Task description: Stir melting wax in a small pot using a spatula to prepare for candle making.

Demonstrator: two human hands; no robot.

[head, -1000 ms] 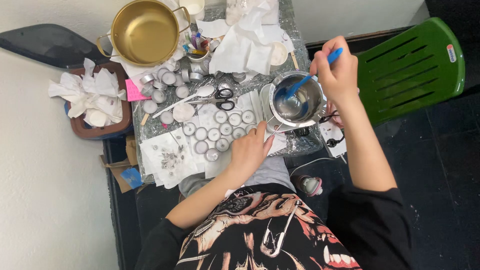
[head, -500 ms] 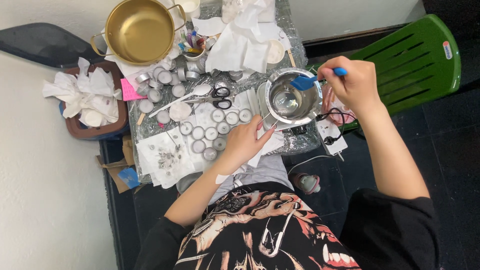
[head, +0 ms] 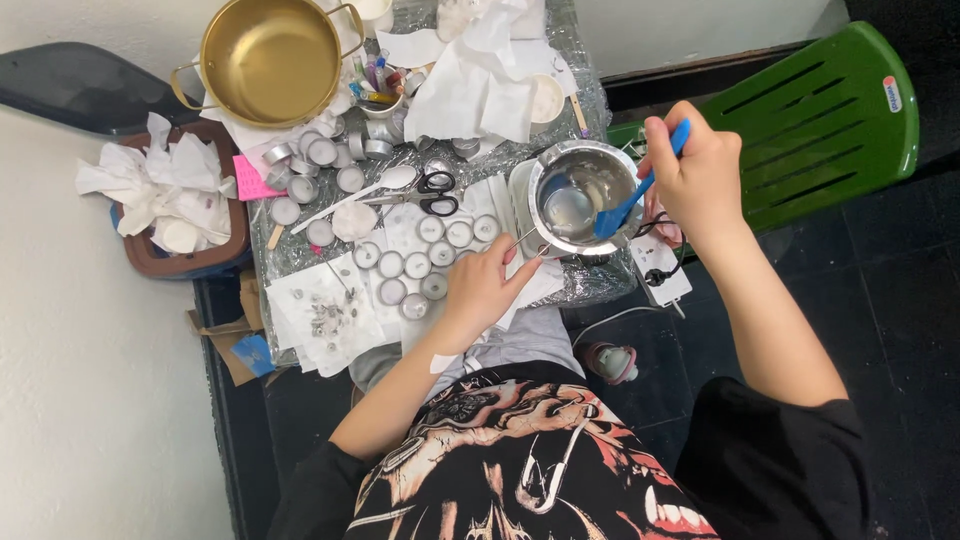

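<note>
We see a foil-wrapped table, crinkled and shiny, with a green slatted plastic chair beyond its right edge. At the far left corner sits a round brass-coloured pot with two loop handles; crumpled white tissue lies along the far edge. Near the right edge stands a small polished steel melting pot holding pale liquid. Black-handled scissors and rows of small round metal cups occupy the centre.

Our right hand is closed around a blue silicone spatula, blade now inside the melting pot at its right wall; half a second ago the blade rested over the far rim. Our left hand pinches the pot's thin wire handle, as before.
</note>
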